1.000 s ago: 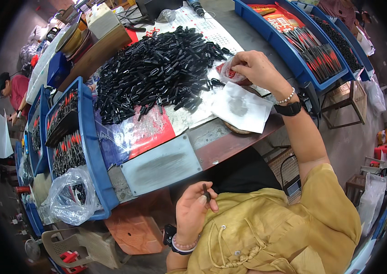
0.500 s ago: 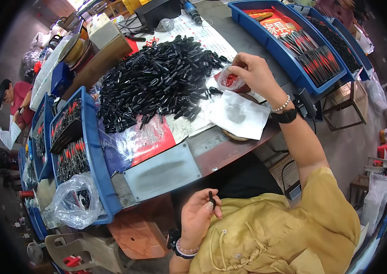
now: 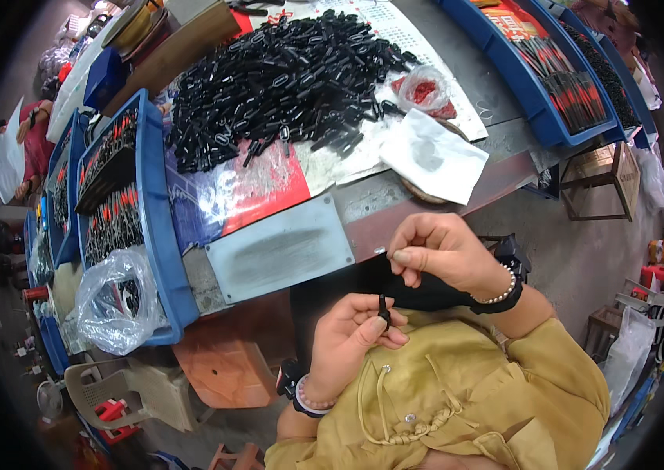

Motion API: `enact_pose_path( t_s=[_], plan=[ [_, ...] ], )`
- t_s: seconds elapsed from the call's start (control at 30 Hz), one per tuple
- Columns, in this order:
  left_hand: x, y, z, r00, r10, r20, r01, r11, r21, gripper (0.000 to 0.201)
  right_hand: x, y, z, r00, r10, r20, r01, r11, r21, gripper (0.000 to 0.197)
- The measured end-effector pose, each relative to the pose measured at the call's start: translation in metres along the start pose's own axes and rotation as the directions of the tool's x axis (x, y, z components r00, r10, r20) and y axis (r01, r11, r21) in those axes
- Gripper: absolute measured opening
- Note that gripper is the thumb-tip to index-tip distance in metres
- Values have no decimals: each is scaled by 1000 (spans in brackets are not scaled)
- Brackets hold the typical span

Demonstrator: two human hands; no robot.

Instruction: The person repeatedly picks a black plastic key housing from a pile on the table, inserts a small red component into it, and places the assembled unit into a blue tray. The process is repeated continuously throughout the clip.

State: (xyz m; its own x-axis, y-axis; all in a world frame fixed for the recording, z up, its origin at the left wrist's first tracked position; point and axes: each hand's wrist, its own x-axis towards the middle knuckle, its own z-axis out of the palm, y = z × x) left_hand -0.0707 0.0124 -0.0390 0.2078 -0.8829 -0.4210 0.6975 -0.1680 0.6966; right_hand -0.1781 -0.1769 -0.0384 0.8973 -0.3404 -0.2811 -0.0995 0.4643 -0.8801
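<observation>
The left hand (image 3: 348, 341) is curled close to the chest, thumb and fingers pinched on a small black part (image 3: 384, 307) that stands roughly upright between them; most of the part is hidden by the fingertips, so its shape is hard to read. The right hand (image 3: 442, 254) hovers just above it, fingers bent inward with thumb and forefinger pressed together. It may grip something tiny there, but whatever it is cannot be made out. Both hands sit over the lap, below the near edge of the table (image 3: 496, 141).

On the table lies a large heap of black parts (image 3: 277, 78), well apart from the hands. Just beside the heap's right end sits a small clear bag of red pieces (image 3: 422, 88), and nearer the table edge a white cloth (image 3: 432, 155) lies flat. A grey metal plate (image 3: 281, 251) rests at the near edge, partly overhanging.

A blue tray (image 3: 156, 227) at the left holds rows of dark pieces, its far end bent by the lens. A crumpled clear plastic bag (image 3: 113, 301) covers its near corner, contents blurred. Another blue tray (image 3: 535, 94) at the right is cut off at the top. An orange stool (image 3: 226, 360) stands under the table.
</observation>
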Motion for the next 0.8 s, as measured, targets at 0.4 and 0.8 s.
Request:
enact_pose_path(
  t_s=[0.4,0.8],
  plan=[
    [-11,4,-2,1000,28,9,-28,999,43,25,-2,20,24,984,126,125,-150,967,207,12],
    [-14,3,2,999,34,-42,-30,994,105,20,-12,15,29,997,45,62,-48,998,49,10]
  ],
)
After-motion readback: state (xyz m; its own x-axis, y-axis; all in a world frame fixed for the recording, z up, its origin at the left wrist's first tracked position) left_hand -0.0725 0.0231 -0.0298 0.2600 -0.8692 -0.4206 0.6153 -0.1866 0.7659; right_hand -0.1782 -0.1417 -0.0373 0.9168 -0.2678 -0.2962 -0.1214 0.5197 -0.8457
